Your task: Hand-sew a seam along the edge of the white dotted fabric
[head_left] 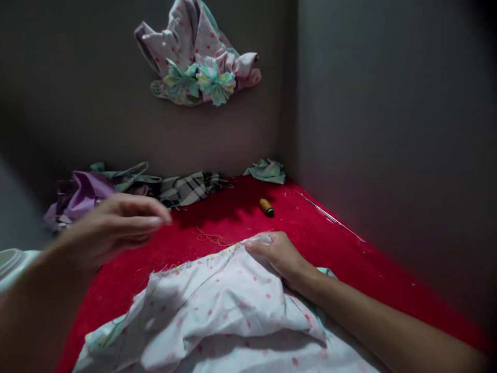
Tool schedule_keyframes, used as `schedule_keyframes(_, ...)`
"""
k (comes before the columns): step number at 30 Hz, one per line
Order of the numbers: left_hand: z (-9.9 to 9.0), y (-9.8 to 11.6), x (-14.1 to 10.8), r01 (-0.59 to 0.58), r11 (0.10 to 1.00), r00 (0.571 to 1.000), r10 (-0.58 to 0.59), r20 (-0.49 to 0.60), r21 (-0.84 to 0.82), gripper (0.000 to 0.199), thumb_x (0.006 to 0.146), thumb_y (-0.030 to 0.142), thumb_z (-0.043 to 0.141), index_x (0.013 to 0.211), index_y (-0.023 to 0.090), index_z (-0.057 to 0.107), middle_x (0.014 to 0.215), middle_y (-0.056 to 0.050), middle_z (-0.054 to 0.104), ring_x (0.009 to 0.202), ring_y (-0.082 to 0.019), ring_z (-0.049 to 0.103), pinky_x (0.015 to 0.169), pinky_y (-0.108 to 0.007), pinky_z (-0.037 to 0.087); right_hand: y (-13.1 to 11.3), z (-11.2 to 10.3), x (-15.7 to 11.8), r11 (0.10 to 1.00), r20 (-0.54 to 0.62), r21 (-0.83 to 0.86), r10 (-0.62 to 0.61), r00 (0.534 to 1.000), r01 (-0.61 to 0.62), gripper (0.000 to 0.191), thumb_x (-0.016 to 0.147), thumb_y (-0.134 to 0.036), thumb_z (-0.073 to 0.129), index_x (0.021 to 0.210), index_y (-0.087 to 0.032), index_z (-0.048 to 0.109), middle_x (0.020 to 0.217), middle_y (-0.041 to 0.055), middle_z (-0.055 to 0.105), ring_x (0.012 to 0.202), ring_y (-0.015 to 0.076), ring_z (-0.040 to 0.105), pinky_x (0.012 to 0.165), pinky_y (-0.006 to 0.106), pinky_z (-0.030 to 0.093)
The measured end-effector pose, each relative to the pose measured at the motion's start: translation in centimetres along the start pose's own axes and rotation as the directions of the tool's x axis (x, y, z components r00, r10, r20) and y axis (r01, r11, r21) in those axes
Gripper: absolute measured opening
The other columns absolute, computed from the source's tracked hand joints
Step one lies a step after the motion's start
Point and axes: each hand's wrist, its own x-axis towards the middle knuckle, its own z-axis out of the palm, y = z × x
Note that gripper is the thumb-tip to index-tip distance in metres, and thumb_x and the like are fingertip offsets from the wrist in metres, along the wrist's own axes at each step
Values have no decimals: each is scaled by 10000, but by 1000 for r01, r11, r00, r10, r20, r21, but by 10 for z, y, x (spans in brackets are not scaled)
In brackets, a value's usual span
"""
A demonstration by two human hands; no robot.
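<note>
White fabric with red dots (233,305) spreads across the foreground over a red surface. My right hand (281,259) pinches its upper edge between thumb and fingers. My left hand (120,225) is raised above and left of the cloth, slightly blurred, thumb and fingers pressed together; whatever it may hold is too small to make out. A thin thread (209,282) runs over the cloth from near my right fingertips toward the lower left. Loose orange thread (212,238) lies just beyond the fabric's frayed edge.
A thread spool (266,207) lies on the red surface (229,207). Purple cloth (87,194), plaid cloth (186,189) and a green scrap (266,171) line the back. A dotted garment with fabric flowers (202,62) hangs on the wall. A white container (15,264) stands left; a thin rod (332,216) lies right.
</note>
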Motion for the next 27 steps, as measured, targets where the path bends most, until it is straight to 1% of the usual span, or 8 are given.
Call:
schedule_keyframes(5,87,-31,-6,-47,996,998,43,47,82,272,684,370,490,588,124,552,417,37,453,422,-83,423,399,-188,244,-2,1,0,1000,-7,18,22,1000,-22,199,592,-296,621,543,-125,533,454,-29,484,420,74,392,408,205,282)
schedule_keyframes(7,107,-47,-4,-77,989,994,67,83,123,238,670,353,516,614,126,558,464,26,484,450,-91,430,408,-191,252,-1,1,1,999,12,29,31,999,-31,206,591,-305,622,544,-123,539,461,-22,500,429,80,409,416,207,294)
schedule_keyframes(9,116,-60,-1,-108,981,989,90,116,162,217,683,339,514,641,132,561,496,20,498,467,-94,425,416,-193,256,0,1,3,999,27,26,37,999,-38,208,594,-308,623,554,-119,549,470,-18,509,434,83,417,421,208,302)
schedule_keyframes(14,114,-74,5,-137,983,977,114,177,124,202,746,261,442,634,140,559,497,26,457,474,-83,381,437,-186,263,3,1,5,998,24,16,64,998,-64,200,607,-300,625,621,-105,587,505,-10,539,457,93,447,449,213,323)
schedule_keyframes(20,113,-73,8,-71,997,991,75,114,-35,214,753,243,412,566,148,452,504,36,396,472,-72,341,417,-161,251,1,0,4,996,29,2,94,995,-94,244,600,-345,644,634,-107,600,517,-7,555,474,99,462,466,212,328)
schedule_keyframes(22,111,-73,14,-66,995,997,69,39,-68,211,739,251,415,551,154,414,495,40,379,461,-71,333,412,-159,255,1,0,5,995,17,-6,105,994,-104,259,595,-364,647,633,-113,599,514,-9,554,475,103,468,465,212,330)
schedule_keyframes(24,103,-74,23,-58,998,991,55,-121,-21,205,719,272,414,548,159,412,476,47,354,438,-71,320,406,-162,266,0,0,5,993,4,-6,118,993,-118,270,585,-380,651,611,-119,585,503,-10,547,471,107,473,459,213,331)
schedule_keyframes(27,76,-74,44,-3,992,919,53,-391,127,193,701,295,383,588,161,464,447,56,332,395,-74,293,397,-174,273,-1,2,5,992,-11,-7,128,992,-128,282,578,-390,654,571,-125,559,481,-17,522,454,100,458,441,207,320)
